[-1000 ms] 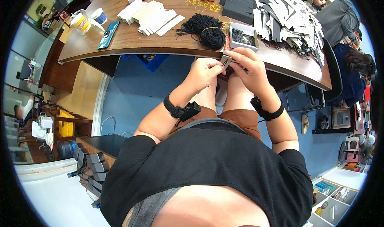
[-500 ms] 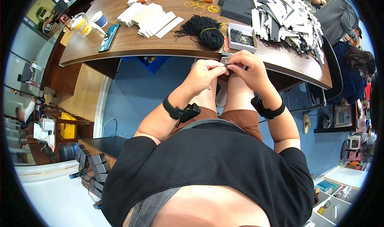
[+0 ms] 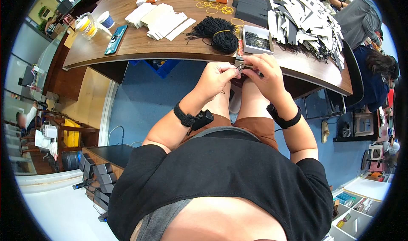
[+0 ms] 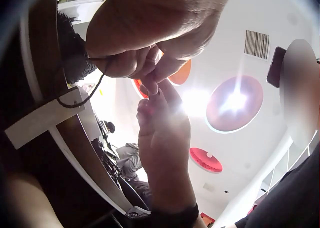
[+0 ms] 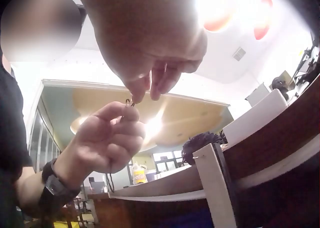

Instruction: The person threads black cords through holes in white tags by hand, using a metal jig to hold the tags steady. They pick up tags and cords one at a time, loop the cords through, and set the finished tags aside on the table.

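My left hand (image 3: pixel 219 77) pinches a thin black cord (image 4: pixel 95 90) between thumb and forefinger; its tail hangs in a curve below the hand. A small loop of the cord (image 5: pixel 130 102) stands up from those fingertips. Facing it, my right hand (image 3: pixel 265 73) has its thumb and forefinger at the loop, pinching the cord, with the other fingers partly bent. Just beyond both hands, a pale card strip with a dark side (image 5: pixel 212 188) sticks out over the table edge. Close behind lies a bundle of black cords (image 3: pixel 223 35) tied with a yellow band.
On the wooden table (image 3: pixel 178 50) stands a white box of small black pieces (image 3: pixel 257 41). A heap of white and black strips (image 3: pixel 304 20) covers the right side. White cards (image 3: pixel 157 18), a phone (image 3: pixel 115 40), a cup (image 3: pixel 105 19) and yellow bands (image 3: pixel 214 5) lie further left and back.
One second ago the hands were at the card strip by the table edge. They then came together over the cord, and now stand slightly apart with the cord showing between the fingertips.
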Tool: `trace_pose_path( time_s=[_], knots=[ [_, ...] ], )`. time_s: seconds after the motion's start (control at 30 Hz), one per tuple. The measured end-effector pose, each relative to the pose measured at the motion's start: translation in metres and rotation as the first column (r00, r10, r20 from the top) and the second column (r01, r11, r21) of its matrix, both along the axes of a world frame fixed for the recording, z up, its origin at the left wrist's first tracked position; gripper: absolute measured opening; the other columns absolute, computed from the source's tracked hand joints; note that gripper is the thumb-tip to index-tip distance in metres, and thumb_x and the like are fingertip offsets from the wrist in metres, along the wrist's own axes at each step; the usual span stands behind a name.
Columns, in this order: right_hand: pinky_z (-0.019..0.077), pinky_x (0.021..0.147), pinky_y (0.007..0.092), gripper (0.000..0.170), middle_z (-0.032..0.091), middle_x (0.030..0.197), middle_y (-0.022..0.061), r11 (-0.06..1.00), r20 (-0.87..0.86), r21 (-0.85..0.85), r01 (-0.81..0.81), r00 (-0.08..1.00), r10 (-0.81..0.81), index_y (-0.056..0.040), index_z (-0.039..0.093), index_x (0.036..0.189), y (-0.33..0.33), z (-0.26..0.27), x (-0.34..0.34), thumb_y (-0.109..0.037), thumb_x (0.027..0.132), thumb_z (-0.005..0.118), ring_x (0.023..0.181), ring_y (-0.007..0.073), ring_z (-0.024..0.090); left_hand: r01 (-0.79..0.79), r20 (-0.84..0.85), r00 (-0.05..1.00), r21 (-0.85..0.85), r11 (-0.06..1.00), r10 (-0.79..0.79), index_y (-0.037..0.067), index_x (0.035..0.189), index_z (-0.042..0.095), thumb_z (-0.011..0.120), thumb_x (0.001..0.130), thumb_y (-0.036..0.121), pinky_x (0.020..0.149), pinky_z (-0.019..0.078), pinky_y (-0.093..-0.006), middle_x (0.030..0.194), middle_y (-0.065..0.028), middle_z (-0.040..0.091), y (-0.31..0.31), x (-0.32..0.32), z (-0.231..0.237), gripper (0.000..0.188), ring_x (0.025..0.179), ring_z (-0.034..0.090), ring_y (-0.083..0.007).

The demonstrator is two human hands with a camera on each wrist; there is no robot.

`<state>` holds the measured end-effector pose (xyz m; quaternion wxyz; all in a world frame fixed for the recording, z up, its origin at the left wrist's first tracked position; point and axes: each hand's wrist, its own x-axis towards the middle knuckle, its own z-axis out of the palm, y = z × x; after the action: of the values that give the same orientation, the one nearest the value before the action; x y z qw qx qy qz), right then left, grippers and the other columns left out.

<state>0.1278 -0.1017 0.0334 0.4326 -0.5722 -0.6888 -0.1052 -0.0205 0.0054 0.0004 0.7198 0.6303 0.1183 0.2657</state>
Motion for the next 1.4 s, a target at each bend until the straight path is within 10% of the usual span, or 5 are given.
trace_pose_path(
  time_s=[0.3, 0.6, 0.83, 1.17, 1.4],
  knots=[
    [0.0404, 0.07, 0.0328, 0.023, 0.063, 0.081, 0.0046, 0.997, 0.047, -0.055, -0.054, 0.997, 0.057, -0.0095, 0.066, 0.091, 0.003, 0.0, 0.006, -0.012, 0.069, 0.071, 0.076, 0.022, 0.056, 0.057, -0.045, 0.997, -0.057, 0.997, -0.06, -0.004, 0.083, 0.067, 0.056, 0.085, 0.009, 0.072, 0.0457, -0.0249, 0.078, -0.0063, 0.065, 0.002, -0.004, 0.003, 0.017, 0.075, 0.057, -0.0103],
    [0.0418, 0.063, 0.0328, 0.012, 0.062, 0.074, 0.0069, 0.993, -0.094, -0.079, -0.091, 0.992, 0.084, -0.0059, 0.065, 0.078, 0.0, 0.002, 0.005, -0.003, 0.068, 0.071, 0.067, 0.0232, 0.055, 0.062, -0.113, 0.992, 0.01, 0.998, -0.06, -0.004, 0.085, 0.066, 0.057, 0.085, 0.01, 0.072, 0.0461, -0.0257, 0.08, -0.0061, 0.065, 0.0, -0.002, 0.006, 0.017, 0.076, 0.058, -0.0111],
    [0.0451, 0.064, 0.037, 0.009, 0.06, 0.071, 0.0068, 0.995, -0.096, 0.032, -0.099, 0.99, 0.101, -0.0098, 0.062, 0.074, -0.001, -0.007, 0.014, -0.015, 0.07, 0.068, 0.07, 0.0256, 0.06, 0.028, -0.219, 0.974, 0.382, 0.924, 0.061, -0.004, 0.086, 0.063, 0.059, 0.086, 0.01, 0.073, 0.0448, -0.0255, 0.083, -0.0066, 0.063, 0.006, 0.003, 0.005, 0.015, 0.078, 0.056, -0.0118],
    [0.0368, 0.066, 0.0333, 0.017, 0.049, 0.072, 0.0006, 0.974, 0.285, 0.22, 0.046, 0.952, -0.109, -0.0116, 0.049, 0.07, -0.035, -0.037, 0.012, -0.02, 0.061, 0.061, 0.072, 0.0188, 0.05, 0.086, -0.297, 0.93, -0.394, 0.915, -0.216, 0.006, 0.071, 0.052, 0.056, 0.085, 0.013, 0.038, 0.0235, -0.0175, 0.059, 0.0028, 0.043, 0.015, 0.004, -0.016, 0.017, 0.046, 0.033, -0.0029],
    [0.0392, 0.065, 0.0334, 0.014, 0.05, 0.075, 0.0022, 0.972, 0.34, 0.186, -0.143, 0.938, 0.073, -0.0085, 0.053, 0.072, -0.036, -0.05, 0.01, -0.019, 0.062, 0.055, 0.071, 0.0191, 0.05, 0.057, -0.129, 0.922, -0.887, 0.459, -0.364, 0.003, 0.081, 0.059, 0.056, 0.09, 0.017, 0.035, 0.0221, -0.0187, 0.055, 0.0049, 0.036, 0.023, -0.003, -0.041, 0.018, 0.044, 0.028, -0.0051]
  ],
)
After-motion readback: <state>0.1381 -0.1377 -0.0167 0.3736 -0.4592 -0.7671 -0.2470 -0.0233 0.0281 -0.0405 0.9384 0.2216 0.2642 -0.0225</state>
